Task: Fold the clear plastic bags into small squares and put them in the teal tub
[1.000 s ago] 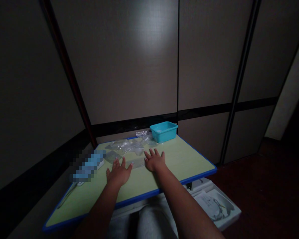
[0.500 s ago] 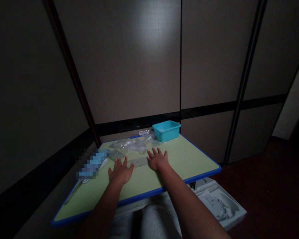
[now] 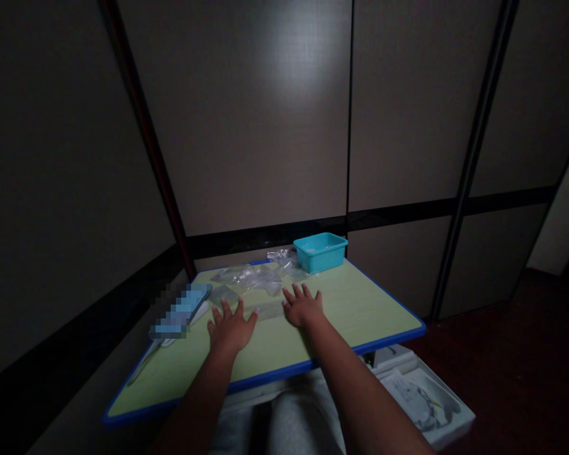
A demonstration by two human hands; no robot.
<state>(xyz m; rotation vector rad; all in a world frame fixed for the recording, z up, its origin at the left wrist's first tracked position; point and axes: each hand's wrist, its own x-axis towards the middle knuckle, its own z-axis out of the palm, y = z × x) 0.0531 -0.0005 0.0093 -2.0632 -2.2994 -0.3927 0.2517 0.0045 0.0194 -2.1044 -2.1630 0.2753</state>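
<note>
The thing nearest to your hands is a clear plastic sheet [image 3: 269, 310], which lies flat on the counter [image 3: 365, 303], between your left hand [image 3: 231, 330] and your right hand [image 3: 304, 309]. Compared with one second ago, almost nothing is different: both hands stay palm down at the same place, and only the view turns slightly to the left. This means that no piece is being lifted or shifted at present. The sheet looks thin, greyish and see-through, and its outline is hard to follow in the weak light. Your fingers are spread apart on both hands and grasp nothing; whether your left thumb touches the sheet, I cannot tell. Farther away lies crumpled plastic packaging [image 3: 258, 278], and a turquoise basket [image 3: 320, 256] stands at the far right corner. On your left is a phone-like device [image 3: 183, 313], partly pixelated.
</note>
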